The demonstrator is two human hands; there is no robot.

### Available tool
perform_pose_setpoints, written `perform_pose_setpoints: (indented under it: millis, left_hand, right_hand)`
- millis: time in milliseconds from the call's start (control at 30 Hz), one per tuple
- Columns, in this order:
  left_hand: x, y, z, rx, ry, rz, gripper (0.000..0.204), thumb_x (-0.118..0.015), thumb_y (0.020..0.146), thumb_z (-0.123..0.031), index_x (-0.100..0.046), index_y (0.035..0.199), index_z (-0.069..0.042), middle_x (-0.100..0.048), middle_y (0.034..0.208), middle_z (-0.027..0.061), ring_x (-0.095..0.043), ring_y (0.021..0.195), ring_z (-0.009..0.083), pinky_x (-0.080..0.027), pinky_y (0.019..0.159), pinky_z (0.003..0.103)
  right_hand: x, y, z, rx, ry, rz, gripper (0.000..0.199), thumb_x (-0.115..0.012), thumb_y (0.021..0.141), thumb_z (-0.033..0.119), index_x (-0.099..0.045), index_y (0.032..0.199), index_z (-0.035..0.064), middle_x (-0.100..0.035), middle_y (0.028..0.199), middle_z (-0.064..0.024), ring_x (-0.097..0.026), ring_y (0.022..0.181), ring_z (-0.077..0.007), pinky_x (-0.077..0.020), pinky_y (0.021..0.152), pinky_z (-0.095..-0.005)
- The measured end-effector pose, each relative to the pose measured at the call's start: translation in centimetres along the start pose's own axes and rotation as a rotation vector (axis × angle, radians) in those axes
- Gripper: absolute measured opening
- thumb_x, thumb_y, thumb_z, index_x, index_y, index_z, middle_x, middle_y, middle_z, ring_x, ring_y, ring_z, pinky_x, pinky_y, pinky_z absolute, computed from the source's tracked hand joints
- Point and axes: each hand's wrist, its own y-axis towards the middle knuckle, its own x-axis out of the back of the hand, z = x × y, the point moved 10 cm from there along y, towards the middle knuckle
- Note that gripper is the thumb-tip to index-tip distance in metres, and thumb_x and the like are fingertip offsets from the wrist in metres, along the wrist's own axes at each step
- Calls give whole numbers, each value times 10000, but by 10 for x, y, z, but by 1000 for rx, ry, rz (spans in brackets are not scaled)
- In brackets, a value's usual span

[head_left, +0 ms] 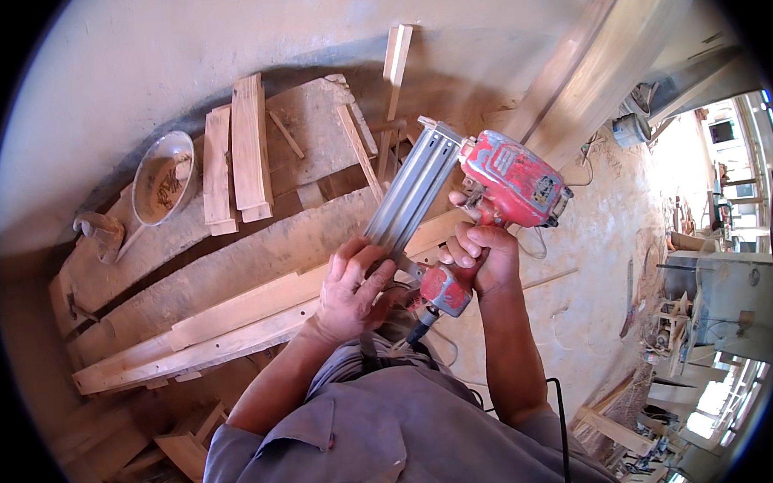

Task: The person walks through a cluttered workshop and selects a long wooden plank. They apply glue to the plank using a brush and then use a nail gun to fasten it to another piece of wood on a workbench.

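Observation:
A red pneumatic nail gun [516,179] with worn paint is held up in front of my body. My right hand [482,253] wraps round its handle, just above the red handle base where a dark air hose fitting [422,325] joins. My left hand [354,287] grips the lower end of the silver nail magazine [419,185], fingers curled over it. Beneath the magazine lies a long light wooden board [244,319] along the front of the workbench; the gun appears apart from it. Whether nails sit in the magazine cannot be made out.
On the rough wooden workbench [314,129] lie short planks [250,148], a bowl of brownish material [164,179] and a hammer [103,236]. A large timber [606,68] rises at upper right. Offcuts [185,453] lie lower left; a grey machine [733,302] stands far right.

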Motion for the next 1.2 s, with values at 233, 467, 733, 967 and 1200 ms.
perform_pose_setpoints:
  millis: [233, 467, 733, 967, 1200]
  left_hand:
    - [17, -19, -2, 56, 148, -115, 511, -881, 638, -103, -615, 1074, -80, -533, 1002, 106, -524, 936, 320, -465, 784, 444]
    - [72, -73, -12, 244, 88, -41, 349, -763, 694, 34, -622, 1000, -54, -574, 839, 111, -528, 739, 298, -443, 664, 418]
    - [60, 45, 50, 678, -204, -49, 490, -733, 882, -349, -638, 1137, 58, -665, 917, 198, -647, 869, 278, -510, 787, 396]
    - [30, 84, 82, 841, -624, 387, 448, -641, 961, -400, -715, 1023, 37, -640, 787, 23, -557, 675, 65, -455, 596, 267]
    - [43, 44, 83, 820, -871, 390, 432, -619, 996, -393, -655, 1091, 26, -648, 796, 48, -653, 667, 147, -541, 569, 307]
  right_hand:
    - [-5, -3, -7, 41, 131, 61, 550, -584, 855, 59, -492, 1397, 36, -499, 609, -8, -504, 514, -145, -481, 709, -397]
    - [1, 0, -9, 71, 156, 87, 554, -590, 858, 67, -462, 1396, 27, -503, 606, -13, -508, 511, -151, -488, 716, -403]
    - [-56, -15, -9, 84, 109, 216, 597, -595, 849, 67, -443, 1425, 21, -497, 607, -15, -517, 519, -159, -484, 720, -410]
    - [-113, -26, -26, 106, -47, 239, 625, -578, 856, 67, -443, 1465, 30, -496, 627, -16, -506, 537, -160, -476, 745, -419]
    - [-140, -27, -28, 158, -124, 199, 588, -613, 834, 68, -500, 1411, 35, -473, 610, -25, -490, 537, -174, -465, 712, -427]
